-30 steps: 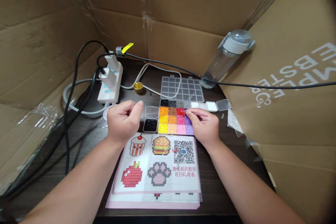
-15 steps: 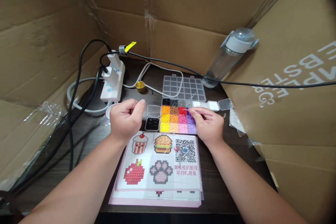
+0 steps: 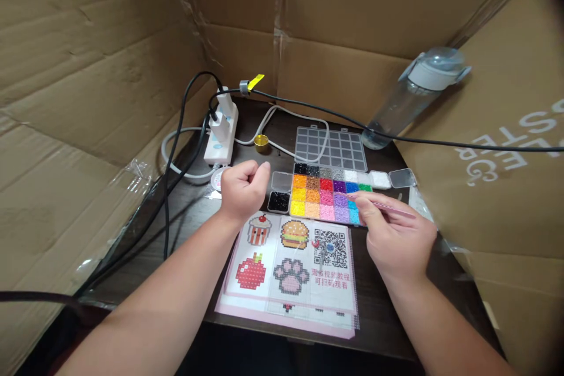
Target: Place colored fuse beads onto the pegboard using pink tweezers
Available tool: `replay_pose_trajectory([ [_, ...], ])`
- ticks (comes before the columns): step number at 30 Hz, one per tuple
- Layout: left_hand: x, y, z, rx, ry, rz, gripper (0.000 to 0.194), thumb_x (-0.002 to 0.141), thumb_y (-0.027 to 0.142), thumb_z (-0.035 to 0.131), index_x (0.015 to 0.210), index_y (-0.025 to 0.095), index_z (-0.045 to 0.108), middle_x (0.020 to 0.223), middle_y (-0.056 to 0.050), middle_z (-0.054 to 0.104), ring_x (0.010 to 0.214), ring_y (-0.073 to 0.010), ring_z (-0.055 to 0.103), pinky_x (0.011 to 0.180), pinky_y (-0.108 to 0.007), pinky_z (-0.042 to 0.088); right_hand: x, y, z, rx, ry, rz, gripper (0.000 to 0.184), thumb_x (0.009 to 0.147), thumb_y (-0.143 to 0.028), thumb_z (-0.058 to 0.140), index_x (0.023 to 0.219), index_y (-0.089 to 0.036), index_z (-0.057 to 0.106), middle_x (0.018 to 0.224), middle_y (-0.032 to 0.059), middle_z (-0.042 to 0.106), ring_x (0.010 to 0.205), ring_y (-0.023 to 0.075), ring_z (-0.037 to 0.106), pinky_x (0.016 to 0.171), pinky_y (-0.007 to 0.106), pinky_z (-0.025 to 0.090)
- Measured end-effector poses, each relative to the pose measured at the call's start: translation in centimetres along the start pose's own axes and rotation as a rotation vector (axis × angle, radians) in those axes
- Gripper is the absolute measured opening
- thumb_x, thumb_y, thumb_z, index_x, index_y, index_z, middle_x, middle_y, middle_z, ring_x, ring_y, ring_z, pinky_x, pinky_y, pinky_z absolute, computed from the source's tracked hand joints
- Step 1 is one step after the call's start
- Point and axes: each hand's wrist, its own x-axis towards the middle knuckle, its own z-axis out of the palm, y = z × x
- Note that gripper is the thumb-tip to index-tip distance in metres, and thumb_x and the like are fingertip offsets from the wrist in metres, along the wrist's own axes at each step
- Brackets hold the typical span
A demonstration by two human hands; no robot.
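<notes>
My right hand (image 3: 399, 241) pinches pink tweezers (image 3: 392, 209), whose tips point left over the purple cells of the bead case (image 3: 326, 211). The case holds small beads sorted by colour, and its clear gridded lid (image 3: 330, 150) lies folded back behind it. My left hand (image 3: 244, 188) is a closed fist, thumb on top, with nothing showing in it. Beside it sits a small box of black beads (image 3: 278, 202), its clear lid open. In front of the case lies a pattern sheet (image 3: 273, 273) with pixel pictures under a transparent pegboard.
A white power strip (image 3: 220, 138) with plugs and cables stands at the back left. A gold cup (image 3: 261, 142) sits behind my left hand. A water bottle (image 3: 405, 97) leans at the back right, and a black cable (image 3: 326, 114) crosses behind the case. Cardboard walls surround the table.
The view has swung left, so everything appears further right. My right hand has drawn back toward me and to the right with the tweezers, uncovering blue and green cells. My left fist stays closed.
</notes>
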Motion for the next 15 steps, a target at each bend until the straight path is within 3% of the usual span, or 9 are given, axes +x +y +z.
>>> replay_pose_trajectory([
  [8, 0.0, -0.3, 0.3, -0.017, 0.001, 0.002, 0.048, 0.077, 0.024, 0.06, 0.049, 0.018, 0.021, 0.048, 0.006, 0.021, 0.047, -0.006, 0.022, 0.046, -0.027, 0.019, -3.6, 0.3, -1.3, 0.025, -0.116, 0.123, 0.008, 0.08, -0.022, 0.07, 0.081, -0.021, 0.078, 0.078, 0.0035, 0.077, 0.069, 0.0178, 0.072, 0.067, 0.031, 0.062],
  [15, 0.2, -0.2, 0.1, -0.008, 0.027, 0.015, 0.048, 0.077, 0.023, 0.06, 0.048, 0.018, 0.022, 0.047, 0.006, 0.021, 0.047, -0.0063, 0.022, 0.046, -0.027, 0.019, -4.8, 0.8, -1.1, 0.043, -0.219, 0.2, 0.009, 0.079, -0.023, 0.07, 0.076, -0.021, 0.078, 0.076, 0.0036, 0.077, 0.069, 0.0184, 0.073, 0.064, 0.028, 0.061],
])
